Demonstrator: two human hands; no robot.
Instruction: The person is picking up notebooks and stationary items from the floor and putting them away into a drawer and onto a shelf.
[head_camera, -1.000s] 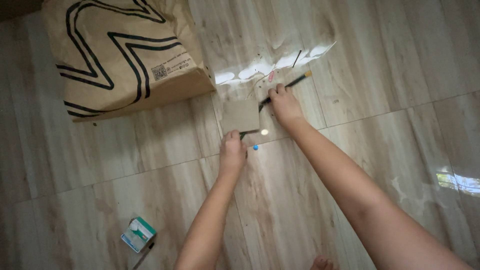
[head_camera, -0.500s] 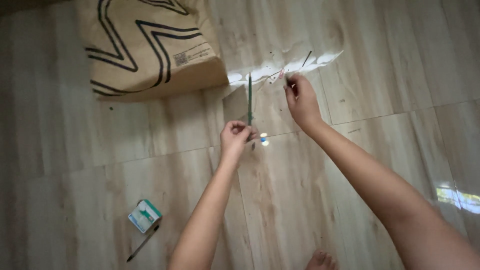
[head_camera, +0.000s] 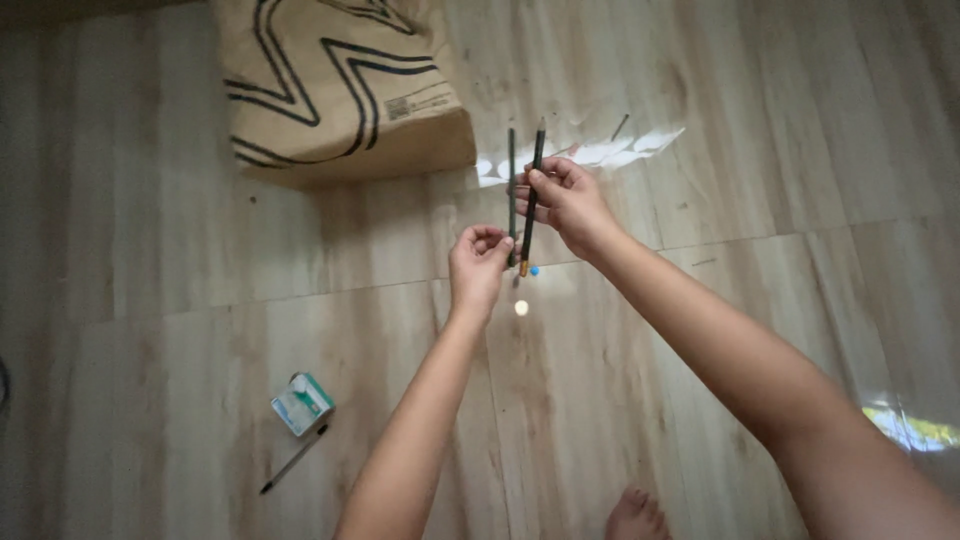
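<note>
Pinching upright pencils: left hand (head_camera: 478, 262) one pencil (head_camera: 511, 190), right hand (head_camera: 562, 200) another (head_camera: 533, 195).

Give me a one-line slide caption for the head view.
Two bare hands, left hand and right hand, hold two slim dark pencils upright above a pale wood-look tile floor.

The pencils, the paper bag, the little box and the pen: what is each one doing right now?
Two dark pencils: upright, side by side, off the floor.
Right hand: gripping the pencils near the middle.
Left hand: pinching the bottom of one pencil.
Brown paper bag: lying on the floor.
Small green and white box: lying on the floor.
Black pen: lying beside the box.
</note>
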